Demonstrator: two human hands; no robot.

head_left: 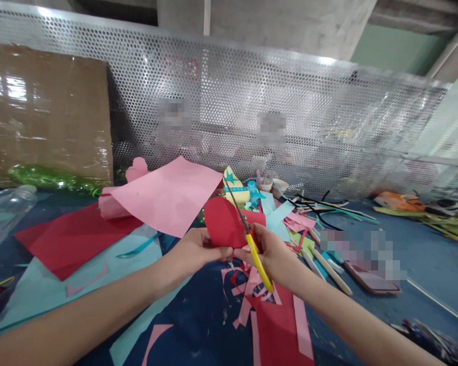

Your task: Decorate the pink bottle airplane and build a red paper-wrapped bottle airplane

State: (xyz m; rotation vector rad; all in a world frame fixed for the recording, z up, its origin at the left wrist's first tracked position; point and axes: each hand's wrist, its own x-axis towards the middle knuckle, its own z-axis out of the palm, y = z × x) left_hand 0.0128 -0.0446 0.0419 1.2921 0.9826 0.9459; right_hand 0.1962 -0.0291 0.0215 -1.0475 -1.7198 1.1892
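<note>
In the head view, my left hand [198,247] is closed on the lower left edge of a red paper cutout [222,222] with a rounded top. My right hand [270,250] has a pair of yellow-handled scissors [258,264] against its fingers. The metal blades point up and away, crossing in front of the paper. The right fingertips meet the cutout's lower right edge, close to my left thumb. Beneath both hands lie pink paper scraps [248,305] and a red paper sheet [280,330].
Pink paper [171,195], red sheets [76,239] and light blue paper [72,279] spread leftward. A plastic bottle [7,216] lies far left. Wooden sticks [334,272] and a phone [374,279] are at right. Behind stand a perforated metal screen [229,101] and cardboard [46,112].
</note>
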